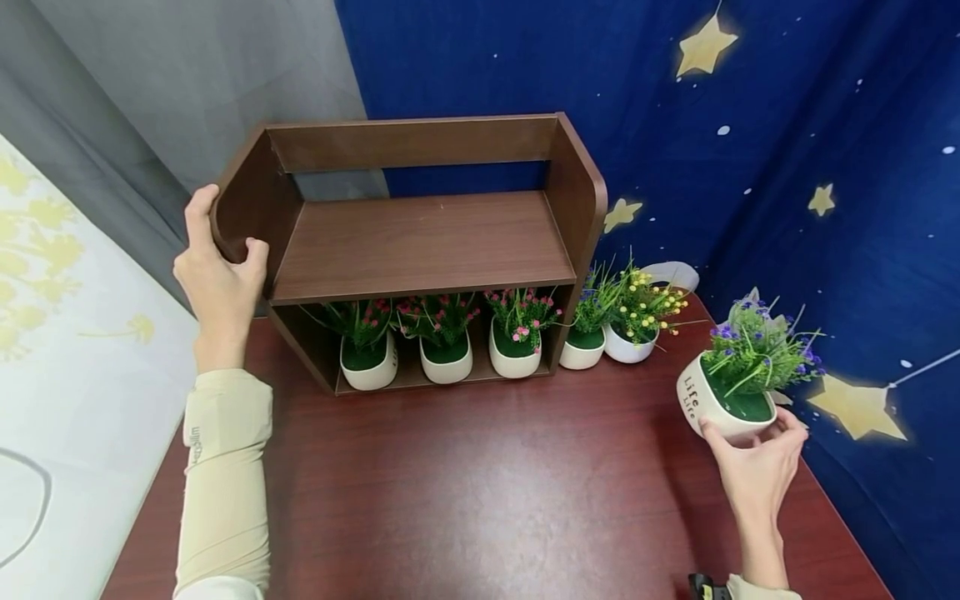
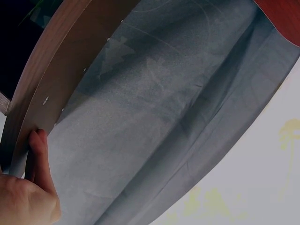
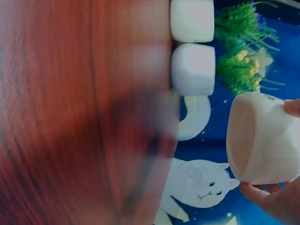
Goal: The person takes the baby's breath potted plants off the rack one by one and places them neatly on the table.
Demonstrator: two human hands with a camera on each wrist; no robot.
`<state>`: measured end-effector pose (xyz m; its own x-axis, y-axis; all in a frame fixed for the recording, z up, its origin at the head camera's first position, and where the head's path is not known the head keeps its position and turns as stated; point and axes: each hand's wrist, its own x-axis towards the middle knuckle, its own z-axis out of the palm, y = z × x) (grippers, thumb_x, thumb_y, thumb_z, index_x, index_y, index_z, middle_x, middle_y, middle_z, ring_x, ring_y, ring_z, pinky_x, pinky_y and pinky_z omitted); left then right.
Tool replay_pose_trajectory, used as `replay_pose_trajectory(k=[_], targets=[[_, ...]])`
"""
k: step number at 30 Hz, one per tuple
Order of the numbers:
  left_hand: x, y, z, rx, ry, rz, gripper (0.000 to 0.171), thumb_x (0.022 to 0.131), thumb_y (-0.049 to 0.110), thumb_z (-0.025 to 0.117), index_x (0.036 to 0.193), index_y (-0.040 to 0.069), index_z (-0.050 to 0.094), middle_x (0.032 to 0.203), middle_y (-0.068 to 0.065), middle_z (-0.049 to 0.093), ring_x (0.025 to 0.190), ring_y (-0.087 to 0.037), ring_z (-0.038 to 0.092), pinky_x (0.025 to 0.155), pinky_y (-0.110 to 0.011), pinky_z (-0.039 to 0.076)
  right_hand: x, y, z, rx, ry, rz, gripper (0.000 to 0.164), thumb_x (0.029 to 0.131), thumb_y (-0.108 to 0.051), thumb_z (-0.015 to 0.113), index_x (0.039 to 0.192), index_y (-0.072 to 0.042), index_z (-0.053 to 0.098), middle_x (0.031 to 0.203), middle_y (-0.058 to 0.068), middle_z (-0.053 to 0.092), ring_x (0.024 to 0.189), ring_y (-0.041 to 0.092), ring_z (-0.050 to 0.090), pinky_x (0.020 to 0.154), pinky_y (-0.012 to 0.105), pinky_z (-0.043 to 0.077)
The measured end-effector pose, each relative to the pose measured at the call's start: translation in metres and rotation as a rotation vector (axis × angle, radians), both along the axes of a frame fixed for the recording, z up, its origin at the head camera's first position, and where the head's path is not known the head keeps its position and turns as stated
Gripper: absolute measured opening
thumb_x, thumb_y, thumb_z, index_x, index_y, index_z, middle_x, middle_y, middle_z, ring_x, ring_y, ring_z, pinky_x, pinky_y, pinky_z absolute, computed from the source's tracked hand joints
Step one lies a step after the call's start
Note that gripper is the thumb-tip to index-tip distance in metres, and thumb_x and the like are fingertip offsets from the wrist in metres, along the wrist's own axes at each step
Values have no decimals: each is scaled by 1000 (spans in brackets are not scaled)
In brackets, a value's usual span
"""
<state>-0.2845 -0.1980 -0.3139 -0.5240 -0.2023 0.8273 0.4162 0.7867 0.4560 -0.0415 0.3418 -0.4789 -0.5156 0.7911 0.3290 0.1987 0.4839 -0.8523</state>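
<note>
My left hand [image 1: 222,287] grips the front edge of the left side panel of a brown wooden shelf [image 1: 435,242]; in the left wrist view, fingers [image 2: 41,159] lie along the panel's outer face. My right hand [image 1: 757,471] holds a white pot with purple flowers [image 1: 723,408], thumb and fingers on its sides, tilted above the right part of the table. "Life" is printed on this pot. The right wrist view shows the pot's underside [image 3: 241,136], off the tabletop. Inside the lower compartment stand three white pots with pink and red flowers, one of them the right-hand pot [image 1: 516,360].
Just right of the shelf stand a purple-flowered pot [image 1: 582,350] and a yellow-flowered pot [image 1: 630,343], side by side. The dark red table [image 1: 465,483] spreads in front. Behind hang a grey curtain [image 1: 225,67] and a blue curtain with stars [image 1: 525,67].
</note>
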Motion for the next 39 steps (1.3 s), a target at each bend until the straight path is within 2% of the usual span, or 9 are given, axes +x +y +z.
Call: replay_pose_trajectory(k=[3,7,11,14,19,23,29,34,39], targets=[[-1,-1,-1,2,-12,2,50,82,11,56,131,19,48,103,-11,66,56,-14,35,59,-23,28,-3,7,-6,13,-14,-20,83,61,-18,84,129,-9,37,113,1,43,98,14,44,83,18,35],[5,4,4,3,-11,1,50,82,10,56,130,18,49,103,-12,66,56,-8,31,59,-23,28,-10,17,-14,40,-23,-23,83,62,-19,83,127,-3,36,119,13,42,102,26,43,85,32,30],[8,7,7,1,0,-4,50,81,9,56,129,18,49,104,-11,66,55,-2,28,58,-22,28,-21,28,-22,39,-26,3,82,63,-19,82,127,-1,34,125,17,39,108,32,41,90,41,27],[2,3,3,-6,23,-3,51,80,8,58,129,18,49,104,-9,66,54,-2,27,57,-24,28,-30,34,-28,44,-43,20,82,64,-20,81,127,0,33,125,17,37,110,34,40,92,42,27],[-7,-4,-4,-15,24,4,52,80,12,59,130,22,49,107,-4,66,54,-10,33,57,-25,29,-47,41,-35,71,-81,47,83,65,-20,80,127,2,30,120,23,37,108,39,39,91,46,28],[-7,-5,-5,-13,13,2,52,81,14,57,131,24,48,109,-1,66,54,-19,36,58,-26,29,-61,46,-37,99,-95,68,83,64,-20,80,125,4,29,117,26,35,106,42,37,91,48,27],[-4,-5,-5,-20,18,7,52,81,14,57,131,24,47,109,-3,66,52,-22,36,56,-29,30,-84,56,-37,109,-107,87,81,65,-20,78,124,5,28,116,26,34,108,42,36,93,47,26],[-4,-4,-5,-3,-2,4,51,81,15,56,131,24,47,110,-1,66,52,-23,38,57,-27,30,-98,63,-39,86,-142,100,81,68,-23,76,126,2,26,118,27,33,109,42,36,95,47,26],[-6,-3,-4,-17,8,-10,52,81,14,56,131,23,48,105,-7,66,50,-26,38,55,-30,29,-110,65,-45,60,-165,104,80,68,-23,75,126,1,25,119,26,32,110,40,35,97,45,25]])
